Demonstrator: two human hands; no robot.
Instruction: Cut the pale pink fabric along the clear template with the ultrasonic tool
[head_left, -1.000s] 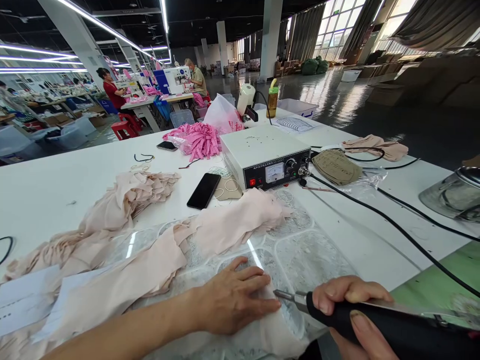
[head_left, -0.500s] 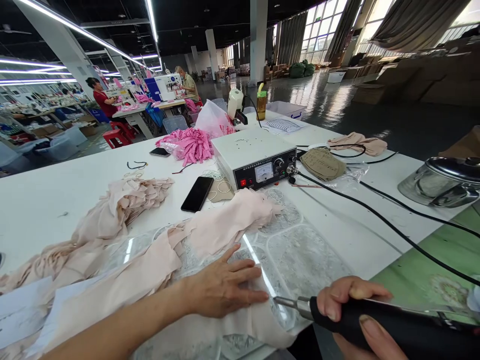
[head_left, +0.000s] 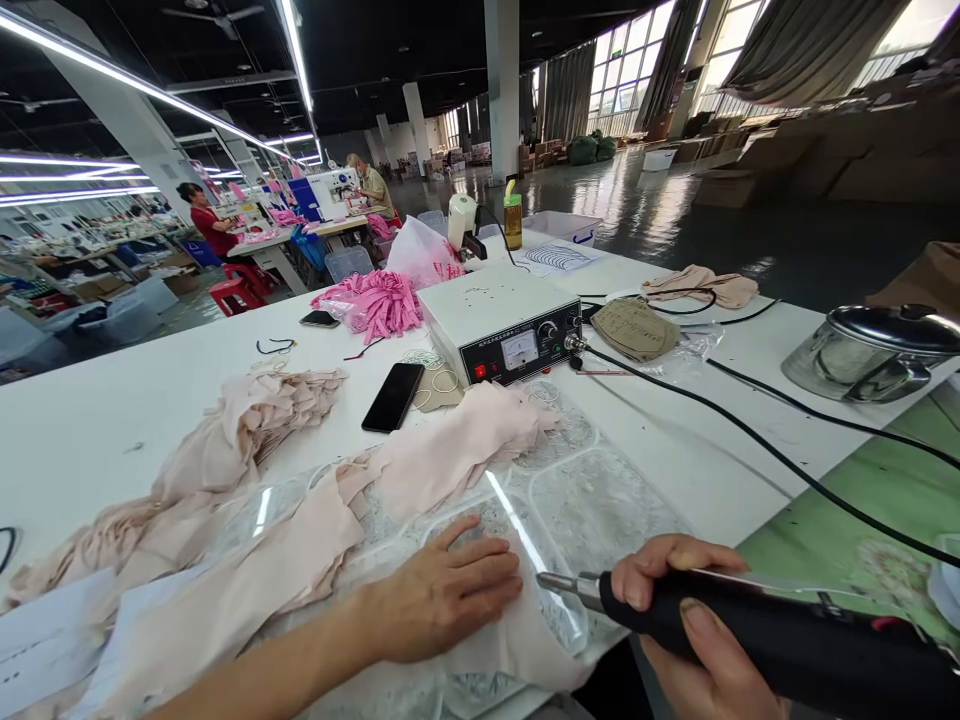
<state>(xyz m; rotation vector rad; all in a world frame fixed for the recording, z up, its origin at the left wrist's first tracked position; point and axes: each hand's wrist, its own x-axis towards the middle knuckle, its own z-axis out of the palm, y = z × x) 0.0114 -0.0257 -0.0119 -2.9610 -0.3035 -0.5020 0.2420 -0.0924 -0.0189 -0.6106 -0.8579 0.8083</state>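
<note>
At the lower left of the frame, papers [head_left: 52, 625] lie among loose pale layers; a slack pile [head_left: 262, 430] sits above them on the desk [head_left: 75, 400], and its ruffled layers could slide out of line if an elbow or sleeve brushed them. Left of the lower centre, the left hand [head_left: 446, 590] lies flat, fingers a little spread, pressing on the cloth [head_left: 529, 640] without gripping it. That cloth, at the bottom centre, rests on a clear sheet [head_left: 607, 495]. The sheet looks slick, so too light a press could let the cloth skid or pucker. Above, a stack [head_left: 465, 450] and a phone [head_left: 392, 397] lie nearby.

Right of the fingertips, the tool [head_left: 750, 620] points straight at them, its tip near but apart; I cannot tell whether it touches the cloth. A slip leftward could nick or burn a finger, or mark the sheet. The right hand [head_left: 705, 640], at the lower right, is wrapped around the tool's black body. From the box [head_left: 517, 335], a cord [head_left: 705, 400] runs to the right edge; if pulled, it could jerk the box or catch the pot [head_left: 874, 350].
</note>
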